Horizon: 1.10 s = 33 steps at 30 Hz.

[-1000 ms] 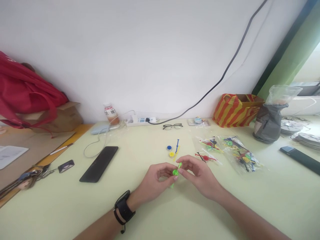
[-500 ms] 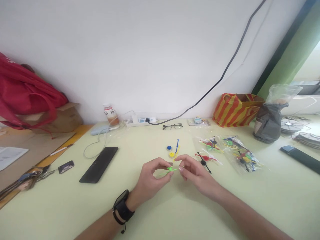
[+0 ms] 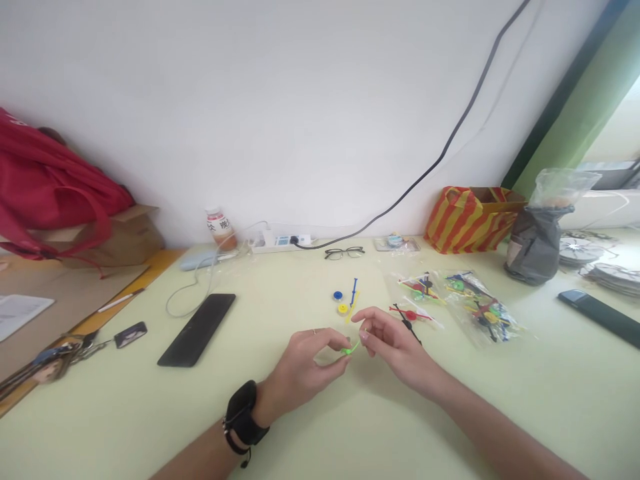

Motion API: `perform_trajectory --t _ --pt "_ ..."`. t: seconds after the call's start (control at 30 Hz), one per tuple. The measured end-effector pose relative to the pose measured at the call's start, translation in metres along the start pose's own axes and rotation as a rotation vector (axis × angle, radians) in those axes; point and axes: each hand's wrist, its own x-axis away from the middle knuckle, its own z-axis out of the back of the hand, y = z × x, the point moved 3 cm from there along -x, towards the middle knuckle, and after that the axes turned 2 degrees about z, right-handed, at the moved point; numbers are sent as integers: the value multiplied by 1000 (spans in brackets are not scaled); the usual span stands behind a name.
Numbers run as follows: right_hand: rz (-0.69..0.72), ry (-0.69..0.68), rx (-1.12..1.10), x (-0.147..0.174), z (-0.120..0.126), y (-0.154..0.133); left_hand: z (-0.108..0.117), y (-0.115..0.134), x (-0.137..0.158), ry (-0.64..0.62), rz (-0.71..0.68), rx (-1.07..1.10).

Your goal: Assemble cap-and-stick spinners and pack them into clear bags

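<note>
My left hand [image 3: 305, 367] pinches a small green plastic spinner [image 3: 347, 351] by its round part, between thumb and index finger. The thin green arm of that spinner slants up to the right, where my right hand [image 3: 393, 343] grips its end between thumb and fingertips. Just beyond the hands lie a blue disc [image 3: 338, 295], a yellow disc [image 3: 343, 309], a blue arrow stick [image 3: 355, 292] and a yellow stick [image 3: 353, 308]. Right of these rest a red spinner [image 3: 411, 315] and a black spinner [image 3: 407, 324], the latter partly covered by my right hand.
Clear bags of coloured spinner parts [image 3: 487, 313] lie to the right, near a dark phone-like device [image 3: 600, 317]. A black phone [image 3: 197, 330] is on the left. Along the wall stand a bottle [image 3: 221, 230], a power strip [image 3: 280, 243], glasses [image 3: 345, 253] and a striped bag [image 3: 465, 223].
My left hand has moved slightly down and right, tilting the green spinner so its arm points up toward my right hand. My right hand has stayed nearly in place.
</note>
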Motion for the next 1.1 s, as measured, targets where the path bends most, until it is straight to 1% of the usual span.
perform_trajectory --t 0.1,0.17,0.3,0.37,0.4,0.47,0.57,0.67,0.8,0.9,0.93,1.03,1.1 --pt "2 -1 -2 1 0 -3 -1 3 -1 2 48 46" --pt "-4 10 15 1 2 -6 -3 5 -2 -13 90 124" --pt "-21 24 69 1 6 -6 -8 8 -6 -96 196 433" --pt "-7 26 71 0 7 -4 -10 6 -7 -121 263 551" --pt "14 41 77 0 8 -3 -10 4 -7 -119 299 589" --pt "85 117 140 0 11 -2 -11 -3 -7 -80 375 638" --pt "231 217 356 3 17 -7 -10 -11 -7 -24 443 684" --pt "330 212 498 7 19 -13 -9 -14 -8 -18 467 709" --pt "394 149 492 12 14 -14 -8 -15 -8 -10 491 720" --pt "345 122 446 12 10 -11 -7 -15 -8 -4 509 723" --pt "298 95 435 12 8 -9 -6 -15 -8 1 513 723" --pt "110 -42 381 9 5 -3 -5 -16 -8 27 516 708" --pt "63 -91 337 7 4 -2 -5 -16 -9 32 515 698"
